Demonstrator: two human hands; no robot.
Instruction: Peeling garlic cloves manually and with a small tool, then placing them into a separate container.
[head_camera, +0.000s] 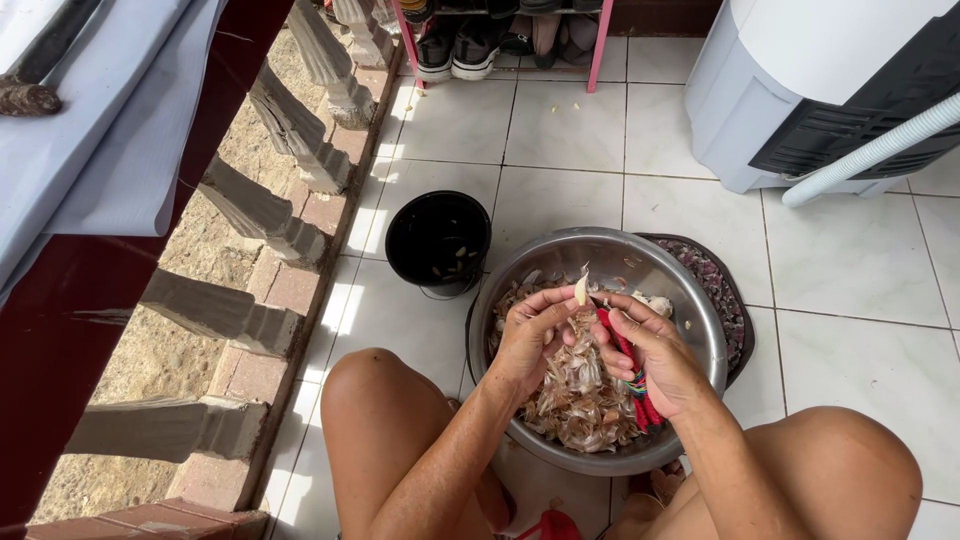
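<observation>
My left hand (532, 336) pinches a pale garlic clove (581, 290) over a large steel bowl (690, 300) full of papery garlic skins (585, 395). My right hand (655, 355) grips a knife with a red wrapped handle (632, 375), its blade end against the clove. Both hands meet above the bowl's middle. A few peeled cloves lie at the bowl's far side (655, 303).
A small black bucket (438, 240) with a few cloves stands left of the bowl. A dark tray (725, 300) lies under the bowl's right side. A white appliance with a hose (830, 90) sits far right; a shoe rack (500, 35) is ahead; a balustrade (270, 210) runs on the left.
</observation>
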